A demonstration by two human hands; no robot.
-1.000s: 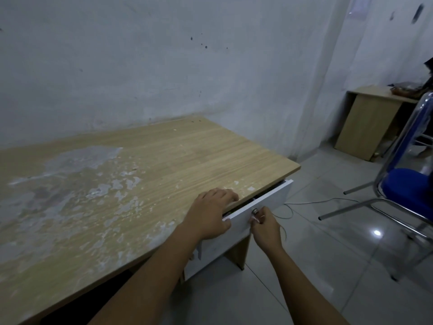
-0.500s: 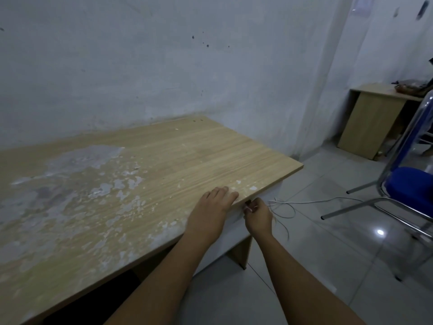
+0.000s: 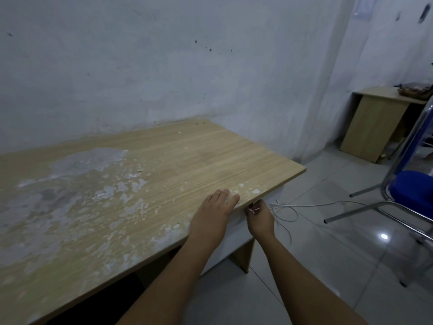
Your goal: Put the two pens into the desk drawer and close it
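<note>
A: Where are the hands?

B: The left hand lies flat, fingers spread, on the near right edge of the bench. I judge it is there to steady the top. The right hand sits just under that edge, fingers pressed together in a pinch on something small at the drawer front. It looks like a knob or key with a pale tag, but it is too small to name.

A: And the pens?

B: None in view. No pen lies on the bench or on the floor, so I take it they are inside the drawer, though that cannot be seen.

A: Is the drawer closed?

B: It looks so. Its white front sits back under the top, with no gap showing.

A: What differs from a second ago?

B: Then the drawer stood out past the edge, a dark slot open above its front, and the left hand's fingers curled over the lip. Half a second ago it was already nearly home. Now it is flush, and the right hand has followed it in under the edge.

A: Anything nearby?

B: A white cable loops on the floor just right of the right hand, and a blue chair stands well apart, far right.
</note>
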